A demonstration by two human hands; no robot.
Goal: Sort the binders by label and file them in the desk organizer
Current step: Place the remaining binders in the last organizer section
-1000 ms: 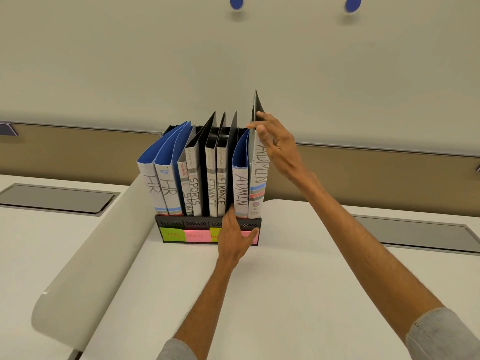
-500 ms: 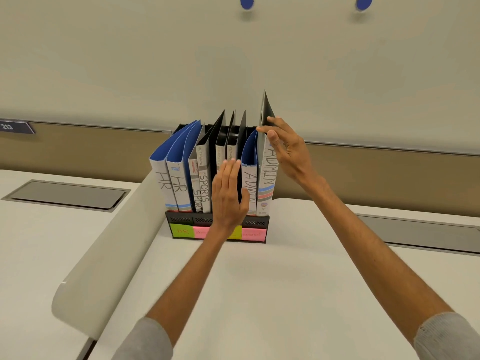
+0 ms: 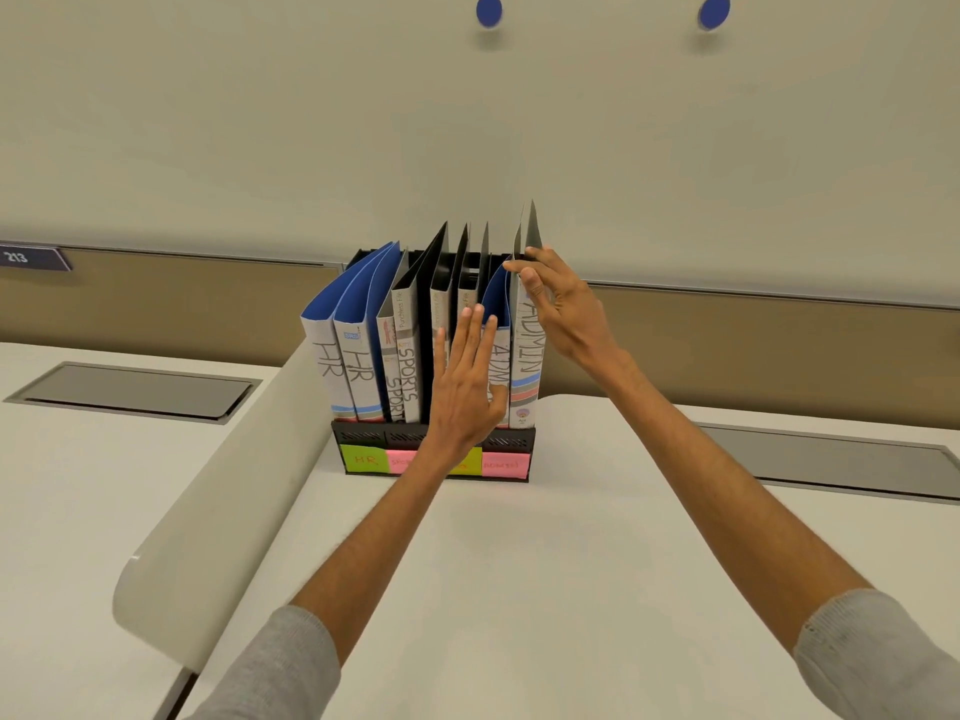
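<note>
A black desk organizer (image 3: pixel 363 438) stands on the white desk, with green and pink sticky labels along its front. Several binders stand upright in it: two marked HR (image 3: pixel 326 363) at the left, two marked SPORTS (image 3: pixel 409 379), then black ones partly hidden by my left hand, and two marked ADMIN at the right. My left hand (image 3: pixel 464 389) lies flat, fingers apart, against the middle spines. My right hand (image 3: pixel 558 304) pinches the top corner of the rightmost ADMIN binder (image 3: pixel 527 366).
A curved cream divider (image 3: pixel 218 485) runs along the desk's left side beside the organizer. Grey cable hatches (image 3: pixel 135 389) (image 3: pixel 831 462) are set into the desks on both sides. A pale wall panel with two blue dots rises behind.
My left hand rose from the organizer's labelled front to lie flat on the middle binder spines. My right hand stayed at the top of the rightmost ADMIN binder.
</note>
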